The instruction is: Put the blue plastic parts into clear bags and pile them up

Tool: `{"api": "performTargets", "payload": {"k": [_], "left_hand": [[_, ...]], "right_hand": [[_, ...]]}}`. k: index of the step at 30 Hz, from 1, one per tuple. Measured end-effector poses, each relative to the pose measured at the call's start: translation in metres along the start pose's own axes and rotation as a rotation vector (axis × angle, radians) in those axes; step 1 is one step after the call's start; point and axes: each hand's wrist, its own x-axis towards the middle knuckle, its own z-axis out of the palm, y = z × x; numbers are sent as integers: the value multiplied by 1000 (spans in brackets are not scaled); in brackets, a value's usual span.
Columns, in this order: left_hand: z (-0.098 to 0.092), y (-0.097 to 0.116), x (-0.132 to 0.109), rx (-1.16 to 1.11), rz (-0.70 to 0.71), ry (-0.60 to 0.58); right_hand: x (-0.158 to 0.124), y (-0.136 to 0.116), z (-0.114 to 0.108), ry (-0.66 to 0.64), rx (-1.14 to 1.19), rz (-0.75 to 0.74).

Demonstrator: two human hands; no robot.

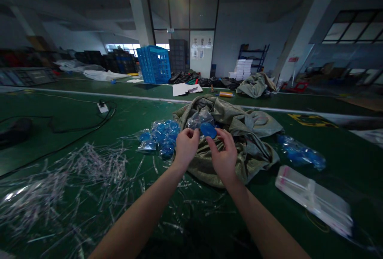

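Observation:
Between the thumb and fingers of my right hand [224, 153] is a blue round, flat plastic piece [208, 130], tilted up. My left hand [187, 145] is closed in a pinch just left of it; whatever lies between those fingertips is too small to make out. Both hands are over an open grey-green woven sack [209, 171] with its edges rolled down. Clear plastic bags [200, 118] show inside the sack behind the blue piece. Left of my left hand lies a heap of blue pieces in clear bags [163, 133].
Torn clear plastic strips [95, 163] litter the green table at left. On the right lie more bagged blue pieces [302, 153] and a bundle of clear bags [314, 199]. A power strip [103, 107] with cables is at left. A blue crate [154, 64] stands behind.

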Motion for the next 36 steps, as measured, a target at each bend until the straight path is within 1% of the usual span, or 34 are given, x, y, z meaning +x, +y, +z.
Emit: {"api": "performTargets", "payload": {"k": [3, 6, 9, 12, 14, 16, 18, 20, 23, 25, 28, 32, 34, 36], "left_hand": [[2, -2, -1, -31, 1, 10], [3, -1, -4, -24, 57, 40], [5, 0, -8, 13, 110, 31], [6, 1, -9, 86, 93, 3], [4, 0, -8, 182, 94, 55], [0, 0, -6, 295, 170, 133], [-6, 2, -4, 388, 303, 158], [-11, 4, -4, 444, 412, 120], [-15, 8, -6, 488, 482, 65], [-15, 10, -8, 521, 504, 51], [-13, 11, -13, 572, 522, 26], [-10, 11, -16, 626, 553, 14], [-10, 11, -18, 632, 560, 22], [-10, 12, -18, 608, 564, 36]], "right_hand": [[0, -1, -1, -26, -18, -55], [1, -1, -2, -42, -51, -76], [1, 2, -1, -43, -42, -43], [2, 6, -1, -65, 9, 30], [3, 7, -1, -67, 23, 70], [5, 6, -2, -75, 19, 76], [7, 4, -3, -104, 9, 55], [9, 2, -4, -145, -8, 34], [9, 2, -4, -176, -52, 9], [7, 4, -3, -144, -85, -2], [2, 8, 1, -52, -98, 14], [-6, 10, 7, 47, -42, 129], [-8, 10, 9, 62, -17, 145], [-9, 10, 8, 39, -22, 81]]}}
